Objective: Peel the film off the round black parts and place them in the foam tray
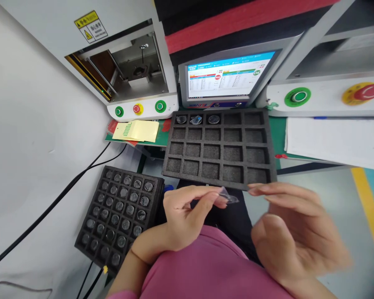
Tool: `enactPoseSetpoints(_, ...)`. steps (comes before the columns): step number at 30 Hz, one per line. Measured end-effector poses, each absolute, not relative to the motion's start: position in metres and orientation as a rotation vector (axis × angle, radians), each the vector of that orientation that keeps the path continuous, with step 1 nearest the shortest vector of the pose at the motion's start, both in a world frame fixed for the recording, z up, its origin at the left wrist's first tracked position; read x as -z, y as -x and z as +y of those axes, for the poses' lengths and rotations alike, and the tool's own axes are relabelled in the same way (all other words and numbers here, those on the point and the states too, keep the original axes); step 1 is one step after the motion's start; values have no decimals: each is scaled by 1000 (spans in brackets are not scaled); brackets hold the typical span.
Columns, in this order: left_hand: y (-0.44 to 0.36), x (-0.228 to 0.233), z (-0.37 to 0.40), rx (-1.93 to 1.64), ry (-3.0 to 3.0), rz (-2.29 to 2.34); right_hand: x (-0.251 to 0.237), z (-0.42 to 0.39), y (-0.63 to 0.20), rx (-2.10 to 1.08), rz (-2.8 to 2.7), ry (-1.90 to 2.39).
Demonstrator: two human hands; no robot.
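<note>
My left hand (183,214) pinches a small clear plastic-wrapped part (227,197) between thumb and fingertips, just below the front edge of a black foam tray (220,146). That tray has three parts in its top row and its other cells are bare. My right hand (294,232) is blurred, fingers apart, palm up, with its fingertips close to the part but holding nothing. A second black foam tray (120,214) at the lower left holds several round parts, one per cell.
A white machine with an open chamber (134,70) and red and green buttons stands at the back left. A monitor (227,79) sits behind the tray. Another machine with a green button (297,96) and red stop button (368,92) is at the right. Yellow label sheets (137,131) and black cables (65,191) lie at the left.
</note>
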State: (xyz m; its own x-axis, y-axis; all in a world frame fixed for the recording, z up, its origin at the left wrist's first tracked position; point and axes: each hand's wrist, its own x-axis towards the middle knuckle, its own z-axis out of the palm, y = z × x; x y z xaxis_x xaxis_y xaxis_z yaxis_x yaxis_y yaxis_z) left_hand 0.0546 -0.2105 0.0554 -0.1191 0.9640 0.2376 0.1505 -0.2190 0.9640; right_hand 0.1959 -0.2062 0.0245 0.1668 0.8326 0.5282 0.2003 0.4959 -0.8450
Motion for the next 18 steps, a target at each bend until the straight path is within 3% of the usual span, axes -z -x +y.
enactPoseSetpoints(5,-53,-59,-212,-1420,-1642,1318,-32,-201,-206,-186,-1773,961)
enactPoseSetpoints(18,-51,-57,-212,-1356,-1775,1250,-34,-200,-201,-366,-1793,953)
